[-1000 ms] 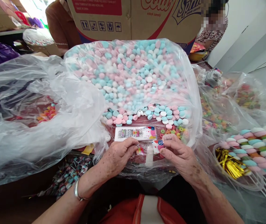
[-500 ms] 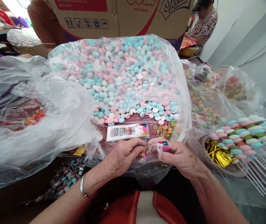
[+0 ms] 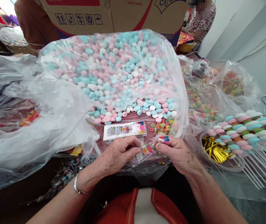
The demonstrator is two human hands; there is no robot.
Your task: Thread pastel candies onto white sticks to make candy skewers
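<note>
Between my two hands is a small clear printed packet (image 3: 147,150) with a colourful picture on it. My left hand (image 3: 121,154) pinches its left side between thumb and fingers. My right hand (image 3: 173,152) grips the other end, where a white, red and blue printed part shows by the thumb. Just beyond my hands lies a stack of similar flat packets (image 3: 125,129). To its right sit small ring-shaped candies (image 3: 162,126) in red, green and yellow. Behind them, a large clear plastic bag (image 3: 181,90) spills pink, blue and white marshmallows (image 3: 155,109) onto the table.
At right, marshmallow skewers (image 3: 245,130) lie beside a round plastic tub (image 3: 237,165) holding gold twist ties (image 3: 217,152). Crumpled plastic (image 3: 60,102) covers the left side. A big cardboard box (image 3: 123,18) stands behind. A person (image 3: 201,25) sits at the far right.
The packet now lies stretched out flatter between my hands, with its printed picture showing more. My left hand has shifted slightly left. The whole view has moved a little.
</note>
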